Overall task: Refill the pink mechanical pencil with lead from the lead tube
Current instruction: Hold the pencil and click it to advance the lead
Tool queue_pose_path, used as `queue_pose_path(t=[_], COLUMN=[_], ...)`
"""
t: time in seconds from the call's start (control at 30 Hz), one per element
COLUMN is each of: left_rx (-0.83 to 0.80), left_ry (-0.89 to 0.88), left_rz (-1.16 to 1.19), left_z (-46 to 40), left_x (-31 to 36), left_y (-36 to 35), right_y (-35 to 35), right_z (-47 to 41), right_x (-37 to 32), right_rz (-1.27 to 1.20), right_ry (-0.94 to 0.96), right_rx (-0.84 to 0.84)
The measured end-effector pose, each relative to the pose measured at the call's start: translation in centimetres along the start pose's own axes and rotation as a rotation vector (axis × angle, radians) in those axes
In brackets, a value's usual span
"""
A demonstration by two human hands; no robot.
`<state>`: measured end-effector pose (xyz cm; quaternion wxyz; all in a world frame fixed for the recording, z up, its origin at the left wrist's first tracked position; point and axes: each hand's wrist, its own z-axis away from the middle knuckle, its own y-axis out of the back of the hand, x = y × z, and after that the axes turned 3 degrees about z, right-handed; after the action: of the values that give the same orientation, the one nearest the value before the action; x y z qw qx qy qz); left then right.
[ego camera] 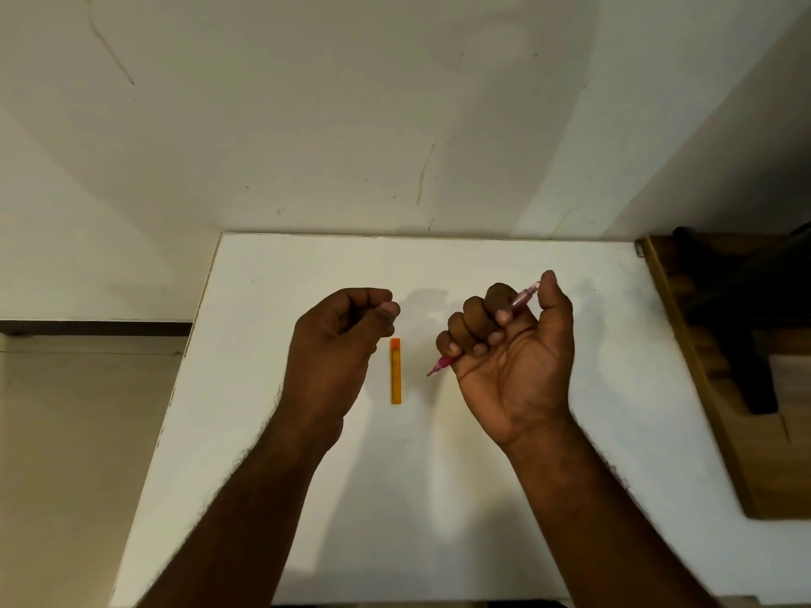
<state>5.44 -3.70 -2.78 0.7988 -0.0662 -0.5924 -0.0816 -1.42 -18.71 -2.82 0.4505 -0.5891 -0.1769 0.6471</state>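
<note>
My right hand point(513, 357) is closed around the pink mechanical pencil point(522, 297), held above the white table point(439, 498). The pencil's tip pokes out lower left of the fist; its clear cap end sticks out by my thumb. My left hand point(338, 340) hovers to the left with fingers curled and thumb pressed to the fingertips; whether something small is pinched there I cannot tell. The orange lead tube point(396, 370) lies flat on the table between my hands, lengthwise away from me, its darker cap at the far end. Neither hand touches it.
The table's far edge meets a pale wall point(351, 125). Its left edge drops to a tiled floor point(79, 432). A wooden piece of furniture point(702, 366) with a dark object on it stands against the table's right side.
</note>
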Motion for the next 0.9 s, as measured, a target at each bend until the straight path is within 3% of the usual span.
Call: queue_pose_path(t=[0.63,0.9], left_rx=[-0.009,-0.014], left_ry=[0.004,0.001], left_rz=[0.000,0.000], left_z=[0.02,0.14], left_x=[0.28,0.42], left_y=[0.06,0.00], right_y=[-0.39,-0.87], right_z=[-0.02,-0.06], right_x=[0.03,0.06], right_rz=[0.056,0.248], right_ry=[-0.007,0.046], right_rx=[-0.042,-0.041])
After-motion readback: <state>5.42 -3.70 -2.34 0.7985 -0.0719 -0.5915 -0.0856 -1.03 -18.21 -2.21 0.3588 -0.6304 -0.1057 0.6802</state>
